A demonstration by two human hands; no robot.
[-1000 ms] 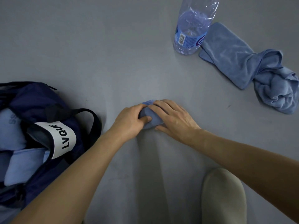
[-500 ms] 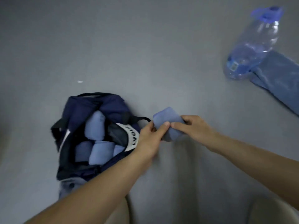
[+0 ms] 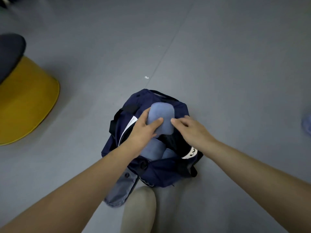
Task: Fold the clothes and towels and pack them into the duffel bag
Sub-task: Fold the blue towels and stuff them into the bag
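Folded blue towel [image 3: 162,117] sits over the open mouth of the duffel bag [image 3: 159,174], at its far end, not pushed down yet. My left hand [image 3: 143,130] grips it, thumb across the top and fingers round the left side. My right hand [image 3: 193,130] has fingertips on its right edge; can't tell whether it pinches or only steadies. The hands are close together, with the towel between them. Other rolled towels [image 3: 151,150] already lie in the bag, nearer me.

Step in hand: seat it in the bag. I'd keep the fold pressed shut, slot it into the gap beyond the packed rolls, and push down flat so it doesn't spring open. The strap with the white label [image 3: 191,153] should stay outside.

Half a second ago I held the towel over the floor just right of the bag; now it is above the opening. The water bottle has left view, and a yellow stool [image 3: 25,101] shows at left.
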